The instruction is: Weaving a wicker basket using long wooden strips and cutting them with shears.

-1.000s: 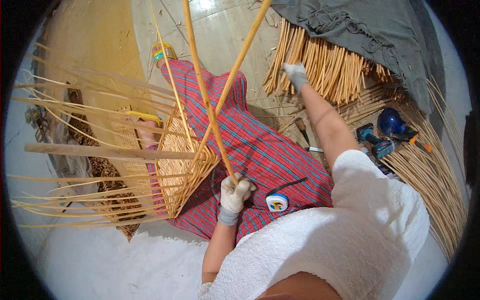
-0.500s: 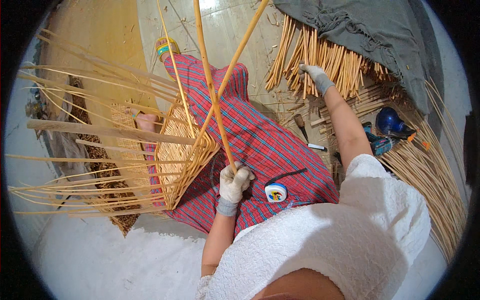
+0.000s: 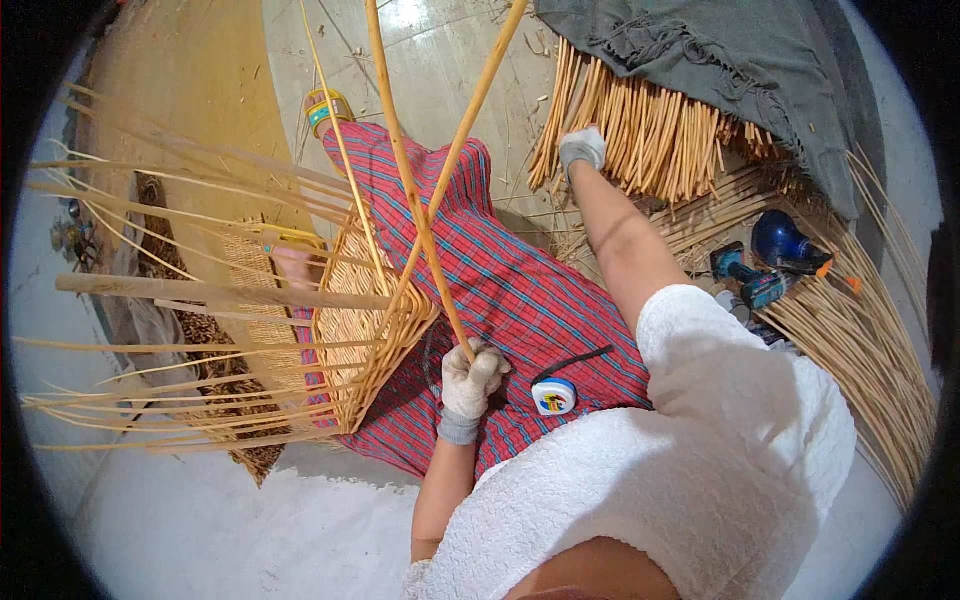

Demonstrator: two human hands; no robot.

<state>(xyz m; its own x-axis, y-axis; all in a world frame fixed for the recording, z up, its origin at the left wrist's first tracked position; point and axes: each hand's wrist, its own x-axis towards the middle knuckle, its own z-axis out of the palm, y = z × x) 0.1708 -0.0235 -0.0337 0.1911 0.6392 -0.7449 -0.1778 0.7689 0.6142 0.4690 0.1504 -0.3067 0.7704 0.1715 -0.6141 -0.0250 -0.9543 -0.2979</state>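
My gloved left hand is closed round the lower end of a long thick cane, which crosses another cane above my lap. My gloved right hand reaches to the left side of a bundle of short peeled sticks; its fingertips are hidden. A woven wicker base with long upright stakes leans at my left on a red plaid cloth over my legs. A tape measure with a black strap lies on the cloth beside my left hand.
A grey fringed blanket covers part of the bundle. A power drill, a dark blue object and long thin canes lie at my right. A yellow board and a mat are at the left.
My right hand has shifted left along the sticks since half a second ago, and its fingers have turned out of sight. My left hand still grips the cane.
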